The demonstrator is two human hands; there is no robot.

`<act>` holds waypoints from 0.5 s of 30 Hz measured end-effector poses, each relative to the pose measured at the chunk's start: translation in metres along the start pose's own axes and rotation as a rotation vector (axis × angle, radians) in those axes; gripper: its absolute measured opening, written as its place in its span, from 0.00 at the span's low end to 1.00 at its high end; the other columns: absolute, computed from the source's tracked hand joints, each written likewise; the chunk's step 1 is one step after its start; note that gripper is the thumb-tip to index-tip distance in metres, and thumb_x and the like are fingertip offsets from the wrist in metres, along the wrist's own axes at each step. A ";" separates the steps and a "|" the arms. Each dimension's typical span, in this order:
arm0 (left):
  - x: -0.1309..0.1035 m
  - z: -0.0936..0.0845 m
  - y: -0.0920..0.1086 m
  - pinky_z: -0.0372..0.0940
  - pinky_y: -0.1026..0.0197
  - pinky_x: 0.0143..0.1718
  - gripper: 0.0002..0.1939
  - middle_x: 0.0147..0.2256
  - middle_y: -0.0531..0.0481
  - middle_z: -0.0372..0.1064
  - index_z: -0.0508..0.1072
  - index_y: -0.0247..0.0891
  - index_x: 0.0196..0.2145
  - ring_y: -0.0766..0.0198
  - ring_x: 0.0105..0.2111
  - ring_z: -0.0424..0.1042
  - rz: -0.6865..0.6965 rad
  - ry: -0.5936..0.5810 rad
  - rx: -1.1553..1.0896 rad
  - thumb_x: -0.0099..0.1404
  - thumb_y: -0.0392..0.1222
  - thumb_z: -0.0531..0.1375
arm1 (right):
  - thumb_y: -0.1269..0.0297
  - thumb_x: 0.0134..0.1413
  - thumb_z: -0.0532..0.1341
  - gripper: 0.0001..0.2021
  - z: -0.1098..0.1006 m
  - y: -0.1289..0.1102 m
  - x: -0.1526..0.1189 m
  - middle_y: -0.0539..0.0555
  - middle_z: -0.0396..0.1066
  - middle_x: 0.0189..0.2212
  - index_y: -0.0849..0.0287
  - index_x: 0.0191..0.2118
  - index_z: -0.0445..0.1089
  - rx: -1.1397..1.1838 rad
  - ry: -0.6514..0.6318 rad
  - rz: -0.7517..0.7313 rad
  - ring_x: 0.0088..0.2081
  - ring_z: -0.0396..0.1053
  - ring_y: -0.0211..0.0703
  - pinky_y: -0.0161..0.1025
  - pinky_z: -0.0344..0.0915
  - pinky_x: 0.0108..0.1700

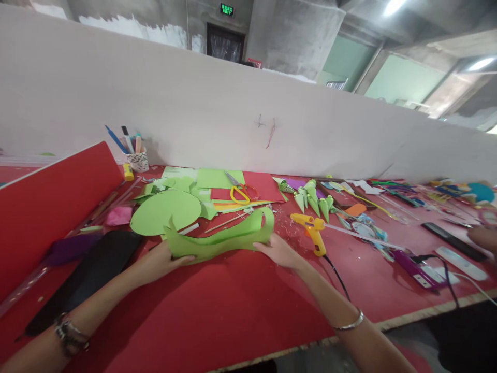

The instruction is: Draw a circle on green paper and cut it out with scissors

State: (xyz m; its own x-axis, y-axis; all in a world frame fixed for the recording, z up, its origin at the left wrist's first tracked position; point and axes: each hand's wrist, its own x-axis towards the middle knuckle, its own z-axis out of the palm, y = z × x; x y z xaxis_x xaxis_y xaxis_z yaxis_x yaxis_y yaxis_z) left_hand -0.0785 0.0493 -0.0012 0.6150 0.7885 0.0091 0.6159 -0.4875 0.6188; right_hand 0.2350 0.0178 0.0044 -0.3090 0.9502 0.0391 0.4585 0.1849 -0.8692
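A long strip of green paper (pixel 221 243) is stretched between my two hands, low over the red table. My left hand (pixel 174 256) grips its left end, thumb in front. At the other end my right hand (pixel 277 249) pinches the strip, whose tip curls up and over. Just behind lies a large green paper oval (pixel 166 212), with green scraps around it. Yellow-handled scissors (pixel 239 194) rest on green and red paper sheets. To the right of my right hand a yellow glue gun (pixel 312 230) lies on its side with a clear glue stick in it.
Rolled green paper cones (pixel 310 197) lie behind the glue gun. A pen cup (pixel 137 158) stands at the back left, near a leaning red board (pixel 58 212). A black case (pixel 85 280) lies left, a purple power strip (pixel 417 269) right. Another person's hand (pixel 483 238) shows at the right edge.
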 end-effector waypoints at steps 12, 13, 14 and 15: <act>-0.005 -0.006 0.020 0.64 0.65 0.27 0.25 0.18 0.49 0.70 0.71 0.35 0.22 0.65 0.22 0.68 -0.223 -0.172 -0.332 0.61 0.57 0.47 | 0.52 0.45 0.60 0.18 -0.006 -0.003 0.002 0.53 0.73 0.28 0.65 0.34 0.73 0.044 0.000 0.136 0.30 0.69 0.45 0.36 0.65 0.31; -0.005 -0.006 0.023 0.63 0.65 0.25 0.24 0.17 0.50 0.69 0.69 0.35 0.21 0.65 0.20 0.67 -0.248 -0.162 -0.350 0.60 0.57 0.48 | 0.53 0.44 0.60 0.18 -0.006 -0.003 0.002 0.53 0.73 0.27 0.64 0.34 0.74 0.060 0.015 0.137 0.29 0.69 0.44 0.36 0.65 0.30; -0.005 -0.005 0.024 0.63 0.65 0.24 0.23 0.16 0.51 0.67 0.68 0.35 0.22 0.66 0.19 0.66 -0.270 -0.146 -0.365 0.59 0.58 0.49 | 0.53 0.44 0.60 0.18 -0.006 -0.003 0.002 0.52 0.73 0.26 0.64 0.34 0.74 0.073 0.025 0.142 0.28 0.69 0.43 0.35 0.64 0.29; -0.005 -0.005 0.026 0.62 0.65 0.22 0.23 0.15 0.52 0.66 0.67 0.35 0.23 0.66 0.18 0.65 -0.288 -0.132 -0.375 0.57 0.59 0.50 | 0.53 0.43 0.61 0.18 -0.005 -0.003 0.002 0.52 0.73 0.25 0.64 0.33 0.74 0.081 0.033 0.149 0.27 0.68 0.43 0.35 0.64 0.28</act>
State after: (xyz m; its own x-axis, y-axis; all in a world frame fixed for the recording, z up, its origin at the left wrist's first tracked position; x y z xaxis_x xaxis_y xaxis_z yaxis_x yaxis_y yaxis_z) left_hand -0.0683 0.0346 0.0185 0.5179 0.8055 -0.2881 0.5648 -0.0691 0.8223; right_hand 0.2374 0.0204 0.0099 -0.2142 0.9736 -0.0783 0.4283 0.0216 -0.9034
